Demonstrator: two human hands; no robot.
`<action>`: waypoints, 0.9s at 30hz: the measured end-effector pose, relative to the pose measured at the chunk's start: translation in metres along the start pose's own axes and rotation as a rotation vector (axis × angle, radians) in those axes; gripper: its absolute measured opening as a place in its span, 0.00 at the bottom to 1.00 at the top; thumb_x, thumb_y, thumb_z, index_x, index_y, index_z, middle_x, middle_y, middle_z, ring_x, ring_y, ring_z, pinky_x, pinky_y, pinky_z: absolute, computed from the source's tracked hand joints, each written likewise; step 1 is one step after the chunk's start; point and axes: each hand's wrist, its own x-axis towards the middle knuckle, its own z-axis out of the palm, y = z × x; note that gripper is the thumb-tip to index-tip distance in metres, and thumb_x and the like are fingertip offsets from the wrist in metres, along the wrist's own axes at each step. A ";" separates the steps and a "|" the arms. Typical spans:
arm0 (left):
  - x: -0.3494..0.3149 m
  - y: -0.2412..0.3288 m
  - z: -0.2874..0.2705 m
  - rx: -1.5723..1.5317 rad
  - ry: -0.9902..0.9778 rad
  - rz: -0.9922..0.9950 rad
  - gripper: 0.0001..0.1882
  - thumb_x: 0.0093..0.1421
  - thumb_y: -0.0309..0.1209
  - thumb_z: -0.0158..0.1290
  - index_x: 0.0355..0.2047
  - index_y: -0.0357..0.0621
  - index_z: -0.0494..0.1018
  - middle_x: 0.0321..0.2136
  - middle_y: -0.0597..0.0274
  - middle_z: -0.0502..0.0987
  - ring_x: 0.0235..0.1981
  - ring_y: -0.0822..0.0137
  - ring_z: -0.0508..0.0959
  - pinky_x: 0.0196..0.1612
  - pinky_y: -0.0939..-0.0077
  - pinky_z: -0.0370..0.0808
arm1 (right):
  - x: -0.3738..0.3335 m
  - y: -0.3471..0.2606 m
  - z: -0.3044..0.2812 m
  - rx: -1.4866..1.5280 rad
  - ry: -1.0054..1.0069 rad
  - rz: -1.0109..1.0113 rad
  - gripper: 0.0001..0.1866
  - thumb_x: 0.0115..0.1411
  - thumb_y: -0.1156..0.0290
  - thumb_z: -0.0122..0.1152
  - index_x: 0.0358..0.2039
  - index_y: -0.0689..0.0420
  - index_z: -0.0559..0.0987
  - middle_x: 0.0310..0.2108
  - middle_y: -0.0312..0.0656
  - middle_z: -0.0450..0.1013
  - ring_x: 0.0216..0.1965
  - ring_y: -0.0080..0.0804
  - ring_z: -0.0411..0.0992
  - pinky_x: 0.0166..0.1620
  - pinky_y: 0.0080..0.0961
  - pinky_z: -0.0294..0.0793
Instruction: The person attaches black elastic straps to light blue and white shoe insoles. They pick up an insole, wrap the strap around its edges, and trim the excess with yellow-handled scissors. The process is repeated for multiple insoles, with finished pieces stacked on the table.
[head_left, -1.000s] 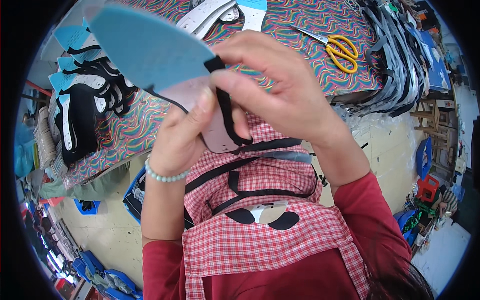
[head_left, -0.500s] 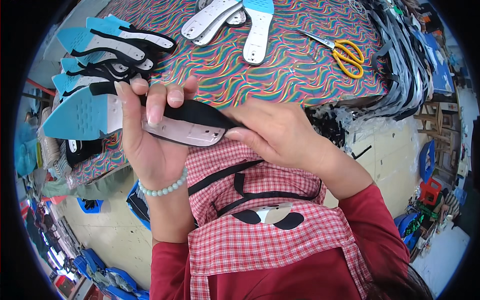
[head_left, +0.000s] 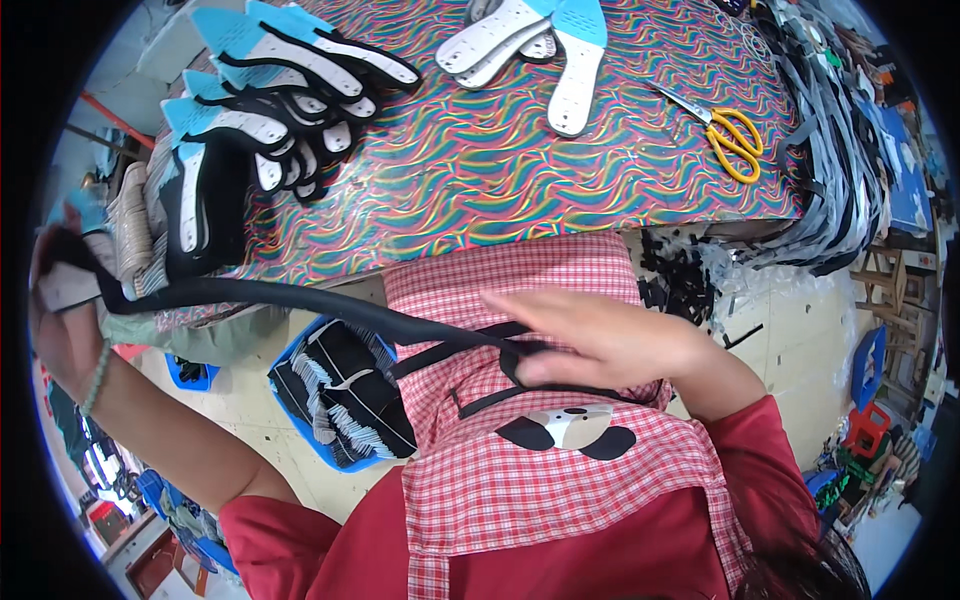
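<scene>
The left grip [head_left: 68, 335] is closed round a blurred insole [head_left: 70, 287] off the table's [head_left: 450, 190] left edge; the right grip [head_left: 620, 345] pinches the end of its soft, matte black strip [head_left: 270, 293] – hands close together before, now wide apart, strip drawn long. Dotted blue-and-white insoles [head_left: 250, 126] pile at the left edge – yellow-handled scissors [head_left: 710, 116] lie near the right

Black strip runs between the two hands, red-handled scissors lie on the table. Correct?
Handle colour is wrong: the scissors are yellow-handled, per the head view. The rest stands: black strip between left hand and right hand, scissors on the table.
</scene>
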 end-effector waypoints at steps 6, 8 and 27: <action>-0.057 -0.196 0.167 0.440 -0.334 -0.059 0.20 0.67 0.40 0.43 0.29 0.34 0.72 0.25 0.58 0.74 0.24 0.75 0.70 0.31 0.81 0.66 | 0.095 -0.020 0.006 0.819 0.441 -0.098 0.26 0.62 0.70 0.55 0.59 0.62 0.61 0.39 0.40 0.71 0.37 0.22 0.70 0.39 0.20 0.71; -0.068 -0.213 0.172 0.276 -0.208 -0.114 0.18 0.65 0.38 0.47 0.28 0.33 0.72 0.24 0.58 0.73 0.22 0.73 0.70 0.30 0.81 0.66 | 0.091 -0.026 -0.003 0.656 0.425 -0.080 0.22 0.61 0.72 0.55 0.55 0.61 0.65 0.34 0.34 0.69 0.33 0.16 0.67 0.33 0.15 0.68; -0.067 -0.281 0.164 -0.190 -0.007 -0.201 0.15 0.68 0.40 0.43 0.34 0.41 0.70 0.21 0.62 0.70 0.34 0.63 0.74 0.46 0.66 0.69 | 0.055 -0.008 -0.032 -0.033 0.543 0.069 0.22 0.62 0.68 0.55 0.56 0.59 0.67 0.29 0.32 0.71 0.24 0.16 0.69 0.27 0.17 0.68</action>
